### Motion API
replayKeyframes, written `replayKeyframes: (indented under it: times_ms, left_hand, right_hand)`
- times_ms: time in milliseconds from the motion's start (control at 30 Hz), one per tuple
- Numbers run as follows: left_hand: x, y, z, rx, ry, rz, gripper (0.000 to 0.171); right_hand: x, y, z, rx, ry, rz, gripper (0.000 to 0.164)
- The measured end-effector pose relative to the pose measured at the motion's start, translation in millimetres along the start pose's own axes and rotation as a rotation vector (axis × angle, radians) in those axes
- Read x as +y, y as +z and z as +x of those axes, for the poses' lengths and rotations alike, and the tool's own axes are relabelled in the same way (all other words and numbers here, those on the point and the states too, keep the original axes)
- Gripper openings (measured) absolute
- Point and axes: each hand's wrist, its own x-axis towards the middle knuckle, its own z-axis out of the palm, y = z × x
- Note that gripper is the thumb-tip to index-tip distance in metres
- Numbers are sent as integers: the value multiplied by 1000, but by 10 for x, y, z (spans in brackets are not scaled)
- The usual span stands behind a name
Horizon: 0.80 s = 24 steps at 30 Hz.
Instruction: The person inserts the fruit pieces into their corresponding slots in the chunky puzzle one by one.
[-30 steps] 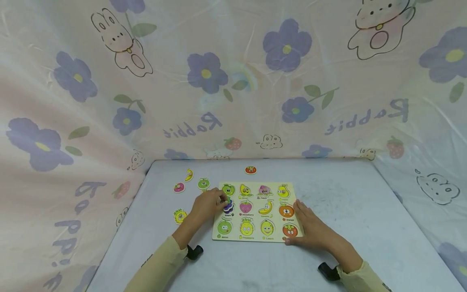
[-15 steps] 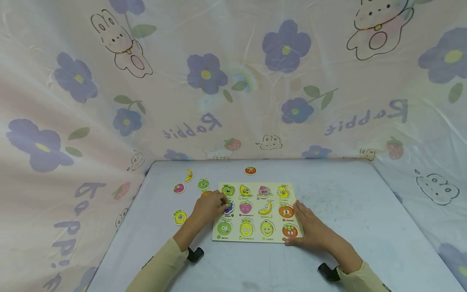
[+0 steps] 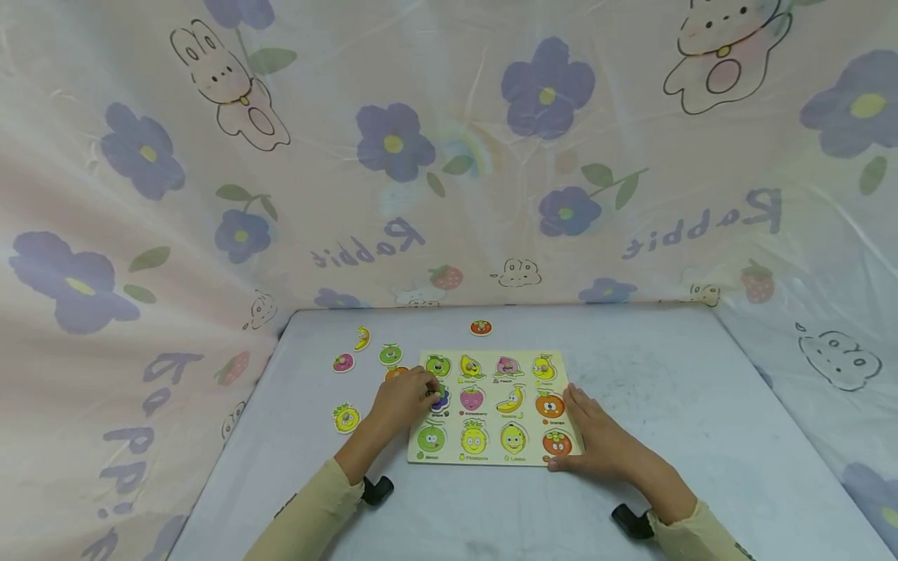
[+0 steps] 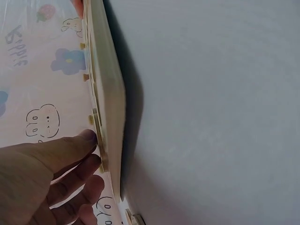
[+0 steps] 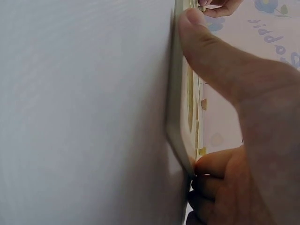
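A cream fruit puzzle board lies flat on the white table, printed with rows of smiling fruit. My left hand pinches a purple grape puzzle piece over the grape picture at the board's left side. Thumb and fingertips meet at the piece right on the board's face in the left wrist view, where the other fingers are bent. My right hand holds the board's near right corner, thumb on the front edge and fingers along the right side. Knobbed apple, peach and pear pieces sit in the top row.
Loose pieces lie left of the board: a banana, a strawberry, a melon, a pineapple and an orange piece partly behind the left hand. A tomato piece lies beyond the board. Patterned curtains surround the table.
My left hand stays at the grape piece with only slight finger shifts. The right hand and the board have not moved; the head view has drifted slightly.
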Motion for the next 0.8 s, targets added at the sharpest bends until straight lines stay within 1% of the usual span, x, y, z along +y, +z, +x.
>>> replayKeyframes:
  times_ms: [300,500,800]
  left_hand:
    - [10,11,1,-2,14,19,14]
    - [12,19,6,-1,14,13,13]
    - [4,33,-10,-26,-13,17,14]
  right_hand:
    - [9,3,-3,1,-1,0,140]
    - [23,-8,1,2,-7,5,139]
    - [14,-1,-4,-8,6,32,139]
